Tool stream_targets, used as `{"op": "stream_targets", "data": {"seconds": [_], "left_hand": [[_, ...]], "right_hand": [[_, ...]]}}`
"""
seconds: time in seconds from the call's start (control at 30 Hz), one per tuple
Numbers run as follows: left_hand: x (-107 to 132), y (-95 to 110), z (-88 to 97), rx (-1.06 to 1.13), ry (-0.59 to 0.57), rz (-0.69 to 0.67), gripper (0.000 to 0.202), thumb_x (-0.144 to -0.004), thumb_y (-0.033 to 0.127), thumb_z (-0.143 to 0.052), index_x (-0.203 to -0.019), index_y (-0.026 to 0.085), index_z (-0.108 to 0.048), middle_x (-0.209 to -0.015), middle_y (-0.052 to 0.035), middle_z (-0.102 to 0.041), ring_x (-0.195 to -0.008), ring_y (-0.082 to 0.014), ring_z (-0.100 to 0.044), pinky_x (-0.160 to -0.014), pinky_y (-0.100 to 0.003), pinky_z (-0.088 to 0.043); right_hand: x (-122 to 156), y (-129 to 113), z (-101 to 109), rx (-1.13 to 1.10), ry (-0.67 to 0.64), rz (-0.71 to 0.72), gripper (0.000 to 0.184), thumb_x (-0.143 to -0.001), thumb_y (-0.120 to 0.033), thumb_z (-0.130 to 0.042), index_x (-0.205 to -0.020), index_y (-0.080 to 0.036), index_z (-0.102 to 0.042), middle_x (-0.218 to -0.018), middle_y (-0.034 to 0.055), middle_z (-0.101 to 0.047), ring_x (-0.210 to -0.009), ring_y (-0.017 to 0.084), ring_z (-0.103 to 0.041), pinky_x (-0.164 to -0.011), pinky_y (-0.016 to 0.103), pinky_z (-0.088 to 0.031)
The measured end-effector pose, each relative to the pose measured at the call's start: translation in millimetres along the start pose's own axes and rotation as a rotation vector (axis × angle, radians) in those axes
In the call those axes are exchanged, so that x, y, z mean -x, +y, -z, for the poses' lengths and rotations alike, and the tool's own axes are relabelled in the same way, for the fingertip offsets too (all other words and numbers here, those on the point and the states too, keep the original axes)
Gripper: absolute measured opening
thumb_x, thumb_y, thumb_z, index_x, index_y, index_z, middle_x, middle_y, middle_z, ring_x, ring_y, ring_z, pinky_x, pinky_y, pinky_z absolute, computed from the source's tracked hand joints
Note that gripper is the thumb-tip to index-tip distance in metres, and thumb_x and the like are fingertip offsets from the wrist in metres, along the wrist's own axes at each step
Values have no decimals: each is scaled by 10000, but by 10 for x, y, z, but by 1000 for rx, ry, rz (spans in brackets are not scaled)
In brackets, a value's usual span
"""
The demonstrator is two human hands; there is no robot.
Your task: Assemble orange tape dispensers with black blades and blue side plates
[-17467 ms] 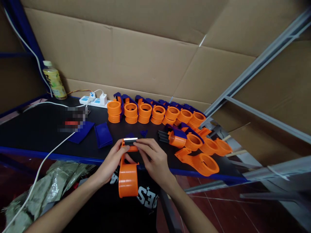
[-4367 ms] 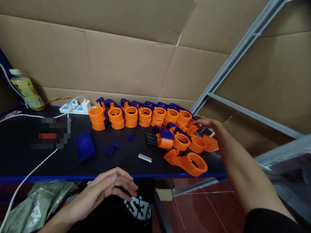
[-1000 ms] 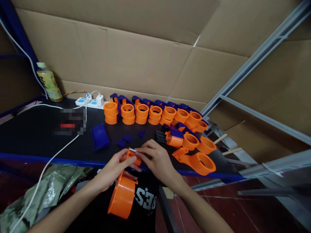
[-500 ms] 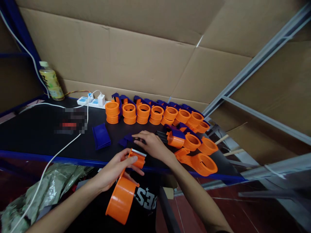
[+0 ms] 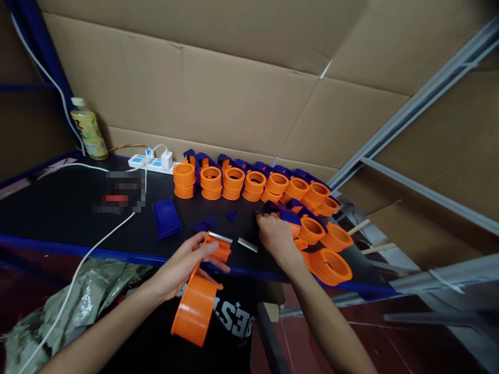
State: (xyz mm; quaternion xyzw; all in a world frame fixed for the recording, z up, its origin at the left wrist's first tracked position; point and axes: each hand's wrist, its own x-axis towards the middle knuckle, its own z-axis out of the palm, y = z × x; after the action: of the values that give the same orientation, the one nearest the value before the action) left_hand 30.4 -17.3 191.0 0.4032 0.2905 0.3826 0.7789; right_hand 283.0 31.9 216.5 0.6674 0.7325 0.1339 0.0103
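My left hand (image 5: 195, 259) is closed on the top end of an orange tape dispenser (image 5: 197, 310). A serrated metal blade (image 5: 220, 237) runs along that end, and the round hub hangs below over my lap. My right hand (image 5: 275, 236) is curled on the table at the nearer dispensers, and a dark tip (image 5: 258, 212) shows at its fingers. What it grips is mostly hidden. Between the hands lies a flat silver strip (image 5: 247, 245). Dark blue plastic pieces (image 5: 206, 223) and a smaller blue piece (image 5: 231, 215) lie just beyond.
Orange and blue tape dispensers (image 5: 234, 183) line the back of the black table (image 5: 78, 208). More orange dispensers (image 5: 331, 266) lie at the right. A stack of blue plates (image 5: 167, 218), a power strip (image 5: 156, 163), a white cable (image 5: 105, 236) and a bottle (image 5: 89, 130) are on the left.
My right hand has moved right, from beside the blue pieces to the nearer dispensers, and its fingers have curled. The silver strip and small blue piece now show. My left hand keeps its hold.
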Motion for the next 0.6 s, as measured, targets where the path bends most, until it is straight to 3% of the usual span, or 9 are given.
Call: {"op": "stream_targets", "data": {"seconds": [0.13,0.23,0.33,0.47,0.6], "left_hand": [[-14,-13,7,7,44,-37,375,-874,419,-732,-1107,162,-591,-1087,-117,-691,-917,-270,-747,-637,-366,-659],[-23,-24,2,27,90,-73,372,-867,414,-746,-1097,170,-584,-1071,-98,-685,-983,-295,-735,-702,-418,-662],[-27,-41,-7,34,104,-87,381,-855,398,-763,-1104,178,-579,-1138,-117,-693,-1024,-304,-725,-746,-442,-654],[-41,-80,-14,59,65,-91,383,-845,367,-778,-1118,184,-582,-1049,-85,-701,-1008,-288,-726,-779,-453,-650],[-59,-119,-17,63,48,-109,318,-876,326,-741,-1118,189,-587,-1015,-59,-671,-995,-268,-720,-779,-431,-650]], "right_hand": [[11,14,55,-135,13,110,226,-850,-102,-691,-1060,-181,-662,-1028,94,-705,-1004,227,-659,-747,282,-510],[99,-20,201,-494,108,256,199,-911,-267,-705,-1098,-216,-659,-1057,54,-682,-926,161,-656,-788,265,-526],[228,-155,336,-804,226,430,208,-936,-310,-686,-1126,-228,-686,-1035,56,-690,-964,179,-638,-837,308,-538],[354,-432,312,-785,327,583,252,-980,-236,-617,-1218,-251,-700,-1094,73,-683,-1024,195,-601,-900,361,-531],[411,-622,131,-683,427,483,304,-999,-251,-582,-1285,-233,-683,-990,86,-646,-899,183,-616,-786,334,-560]]}}
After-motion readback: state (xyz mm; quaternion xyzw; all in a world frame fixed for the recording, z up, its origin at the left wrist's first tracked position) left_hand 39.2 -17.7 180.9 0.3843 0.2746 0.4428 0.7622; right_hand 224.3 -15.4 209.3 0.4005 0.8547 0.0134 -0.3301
